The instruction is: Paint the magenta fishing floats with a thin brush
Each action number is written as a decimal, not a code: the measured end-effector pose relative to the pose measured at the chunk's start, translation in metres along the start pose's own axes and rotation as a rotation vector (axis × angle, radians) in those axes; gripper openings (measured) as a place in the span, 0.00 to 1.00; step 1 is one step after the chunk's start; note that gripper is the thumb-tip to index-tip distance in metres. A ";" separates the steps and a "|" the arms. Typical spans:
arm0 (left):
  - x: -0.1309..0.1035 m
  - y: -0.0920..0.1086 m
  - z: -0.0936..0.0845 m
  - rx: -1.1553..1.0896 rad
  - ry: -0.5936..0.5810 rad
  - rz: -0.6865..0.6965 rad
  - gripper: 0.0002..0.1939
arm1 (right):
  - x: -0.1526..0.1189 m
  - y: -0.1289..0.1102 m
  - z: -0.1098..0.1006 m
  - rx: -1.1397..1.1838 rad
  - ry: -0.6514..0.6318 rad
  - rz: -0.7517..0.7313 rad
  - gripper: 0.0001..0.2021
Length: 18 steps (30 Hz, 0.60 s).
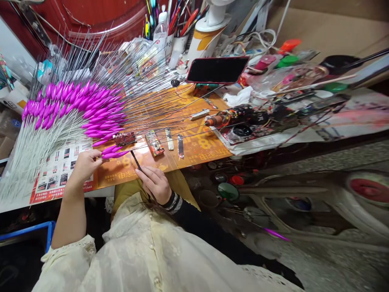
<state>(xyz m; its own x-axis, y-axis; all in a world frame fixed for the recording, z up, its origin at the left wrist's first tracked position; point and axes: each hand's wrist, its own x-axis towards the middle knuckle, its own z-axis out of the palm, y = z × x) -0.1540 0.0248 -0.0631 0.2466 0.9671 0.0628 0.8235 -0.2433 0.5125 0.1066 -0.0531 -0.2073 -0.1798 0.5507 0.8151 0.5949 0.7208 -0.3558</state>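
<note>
My left hand (86, 164) is closed at the near edge of the table, pinching the left end of a magenta fishing float (117, 155). A second magenta float lies right beside it, and I cannot tell whether both are in the fingers. My right hand (156, 184) is closed around a slim black stick-like tool (135, 160), its tip pointing up and left, close to the float's right end. A large fan of magenta floats (73, 97) spreads over the table's left side, with pale stems on one end and long dark thin stems on the other.
A small paint-spotted box (154, 142) and narrow strips (180, 146) lie beyond my right hand. Behind stands a phone (217, 69). A dark tool with an orange tip (214, 121) rests at right. One magenta float (276, 234) is low at right, off the table.
</note>
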 end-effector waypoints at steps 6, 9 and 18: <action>0.000 0.001 0.000 0.005 -0.002 0.024 0.13 | 0.000 0.000 0.002 -0.025 0.015 -0.010 0.30; 0.000 0.000 0.001 0.001 0.008 0.036 0.14 | 0.000 0.000 0.003 -0.037 0.006 -0.002 0.28; 0.001 0.001 -0.001 -0.003 -0.012 0.010 0.11 | 0.000 0.000 0.003 -0.058 0.015 0.003 0.26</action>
<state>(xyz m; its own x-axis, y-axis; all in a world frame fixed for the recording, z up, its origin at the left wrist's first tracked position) -0.1533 0.0251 -0.0619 0.2612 0.9636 0.0574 0.8195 -0.2528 0.5143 0.1043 -0.0518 -0.2084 -0.1665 0.5459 0.8212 0.6401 0.6933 -0.3311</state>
